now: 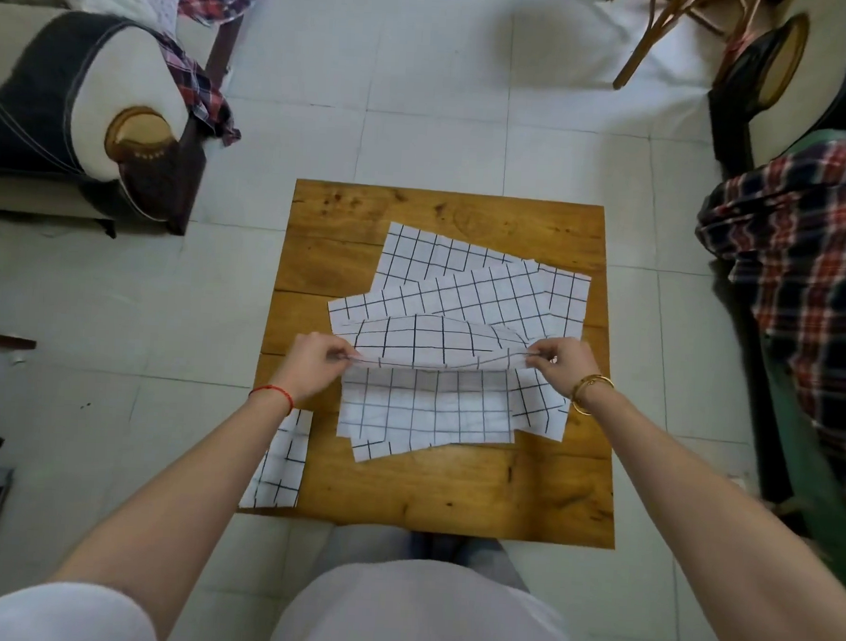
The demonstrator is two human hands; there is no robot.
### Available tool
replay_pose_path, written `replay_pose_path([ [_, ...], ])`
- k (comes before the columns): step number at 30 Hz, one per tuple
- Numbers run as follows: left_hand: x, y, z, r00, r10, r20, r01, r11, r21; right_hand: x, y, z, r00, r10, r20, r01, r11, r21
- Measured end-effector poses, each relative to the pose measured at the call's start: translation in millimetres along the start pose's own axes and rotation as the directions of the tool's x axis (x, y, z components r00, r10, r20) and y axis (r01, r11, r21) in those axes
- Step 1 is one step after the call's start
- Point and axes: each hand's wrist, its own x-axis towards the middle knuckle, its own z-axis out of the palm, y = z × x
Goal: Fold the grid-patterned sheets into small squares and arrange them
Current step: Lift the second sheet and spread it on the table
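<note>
Several white sheets with a black grid lie overlapping on a small wooden table (402,490). The top sheet (426,404) is bent over on itself, its far half curled up and toward me. My left hand (318,359) pinches its left edge and my right hand (563,364) pinches its right edge, both a little above the table. More unfolded sheets (486,284) spread out behind it toward the table's far right. A folded grid piece (284,460) lies at the table's near left corner, partly under my left forearm.
The table stands on a pale tiled floor. A sofa arm (103,117) with plaid cloth is at the left. Plaid fabric (806,262) drapes over furniture at the right. Wooden chair legs (651,33) stand at the far right.
</note>
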Motion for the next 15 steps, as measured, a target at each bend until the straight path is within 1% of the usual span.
replay_pose_path([
  [5,-23,-27,43,0.998,-0.05,0.035,0.05,0.999,-0.014,-11,28,37,0.996,0.008,0.089,0.004,0.99,-0.138],
  [10,-32,-53,81,0.995,-0.087,0.05,0.087,0.996,0.001,-12,46,73,0.991,0.008,0.132,0.018,0.981,-0.193],
  [15,-31,-73,107,0.979,-0.146,0.141,0.142,0.989,0.037,-7,61,102,0.973,0.037,0.228,0.018,0.972,-0.235],
])
